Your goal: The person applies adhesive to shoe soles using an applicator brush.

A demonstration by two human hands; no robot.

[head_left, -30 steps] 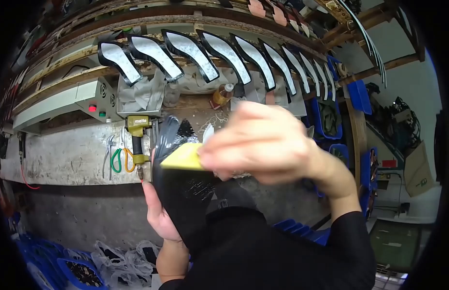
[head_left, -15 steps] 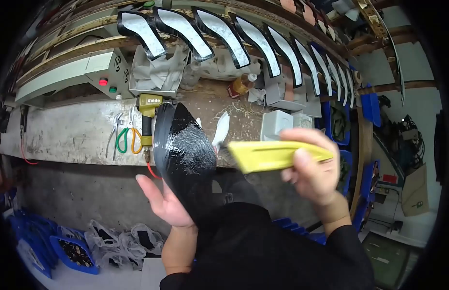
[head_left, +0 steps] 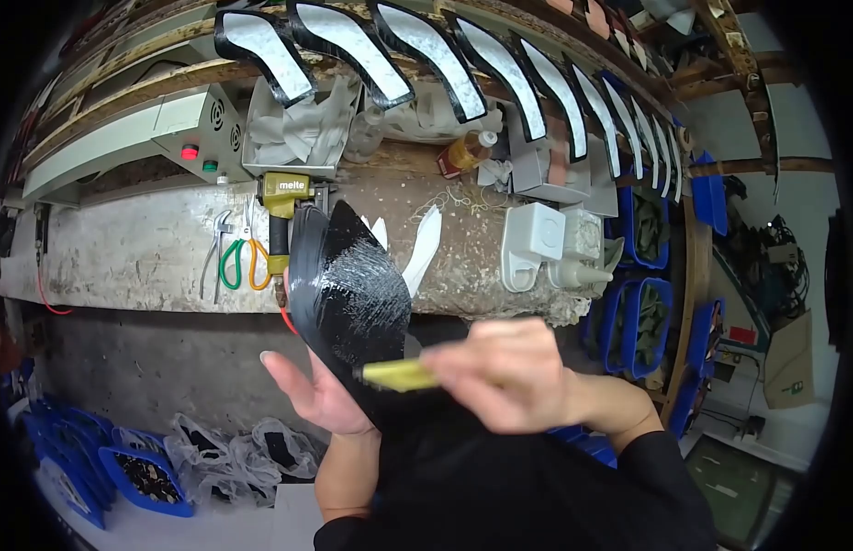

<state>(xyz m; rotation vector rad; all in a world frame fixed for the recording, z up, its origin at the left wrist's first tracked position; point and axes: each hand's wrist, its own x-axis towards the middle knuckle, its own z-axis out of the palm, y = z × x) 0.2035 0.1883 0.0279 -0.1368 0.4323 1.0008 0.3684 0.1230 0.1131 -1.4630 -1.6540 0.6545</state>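
A fanned stack of black leather-like pieces (head_left: 362, 289) rests in my left hand (head_left: 324, 390), its upper face coated with something wet and shiny. The thumb stands off to the left side, and the other fingers are mostly hidden behind the stack. My right hand (head_left: 514, 372) is closed around a yellow-handled brush (head_left: 401, 375), smeared by motion. The brush's tip overlaps the lower part of the stack in this view. Behind the stack, a white cut piece (head_left: 423, 248) lies on the bench (head_left: 123, 248).
On the bench are a meite tool (head_left: 284, 216), scissors (head_left: 245, 262), pliers (head_left: 217, 248), an amber bottle (head_left: 467, 153) and a white squeeze bottle (head_left: 578, 274). Black-edged white pieces (head_left: 390, 53) hang along a wooden rail above. Blue bins (head_left: 146, 482) stand low on both sides.
My right hand has swung left and down with the brush, from right of the stack to over its lower part. My left hand and the stack stay nearly in place.
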